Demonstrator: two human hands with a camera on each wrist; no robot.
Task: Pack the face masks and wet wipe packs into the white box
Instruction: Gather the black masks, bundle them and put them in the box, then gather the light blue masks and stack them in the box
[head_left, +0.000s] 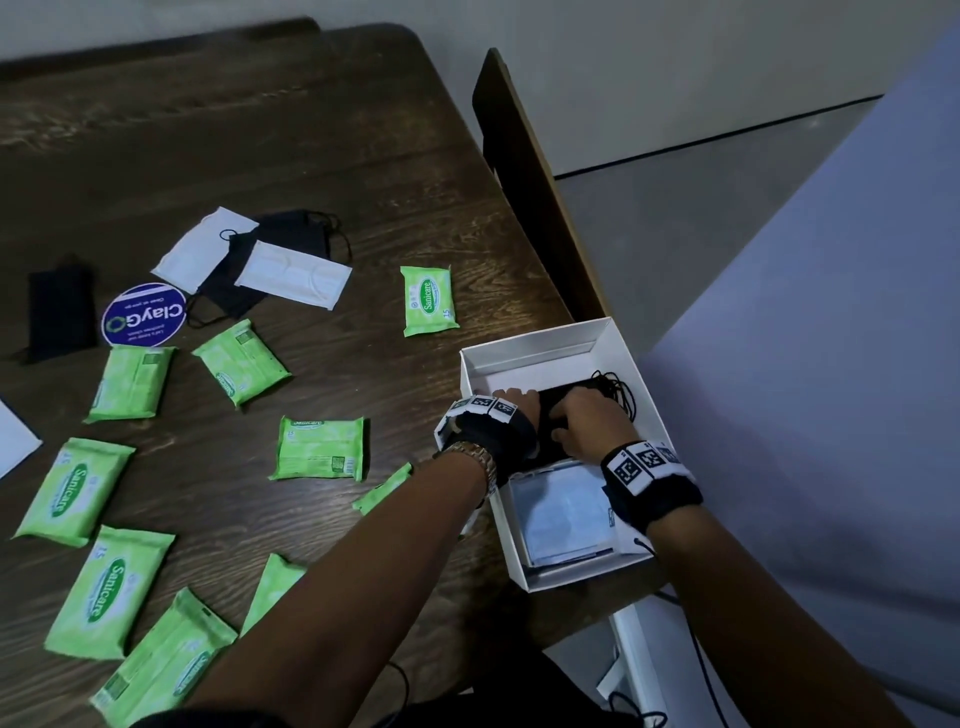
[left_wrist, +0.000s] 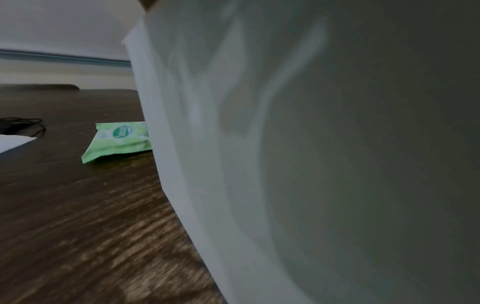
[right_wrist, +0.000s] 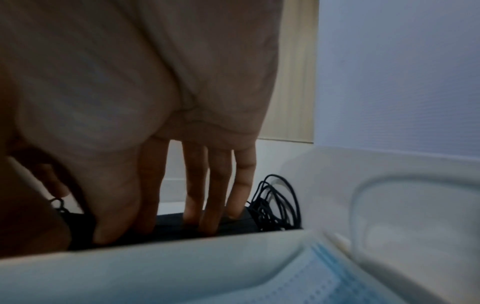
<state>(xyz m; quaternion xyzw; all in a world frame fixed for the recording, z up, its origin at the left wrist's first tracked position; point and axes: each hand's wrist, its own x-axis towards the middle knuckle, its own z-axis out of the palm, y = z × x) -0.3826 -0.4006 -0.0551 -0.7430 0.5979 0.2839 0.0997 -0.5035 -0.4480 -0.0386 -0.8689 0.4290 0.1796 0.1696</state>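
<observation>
The white box (head_left: 540, 345) stands at the table's right edge. Both my hands are inside its far half, on a stack of black masks (head_left: 563, 400) whose ear loops (right_wrist: 280, 201) bunch up at the right end. My right hand (head_left: 587, 418) presses straight fingers (right_wrist: 210, 205) down on the black fabric (right_wrist: 171, 227). My left hand (head_left: 511, 402) reaches over the left wall onto the stack's left end. Pale blue masks (head_left: 563, 514) fill the near half. In the left wrist view I see only the box's outer wall (left_wrist: 285, 164) and one green wipe pack (left_wrist: 119, 139).
Several green wet wipe packs (head_left: 322, 448) lie across the dark wooden table (head_left: 311, 130), one close to the box (head_left: 428, 300). White masks (head_left: 293, 280) and black masks (head_left: 291, 231) are piled farther back, beside a round blue sticker (head_left: 144, 314). A chair back (head_left: 530, 182) stands behind the box.
</observation>
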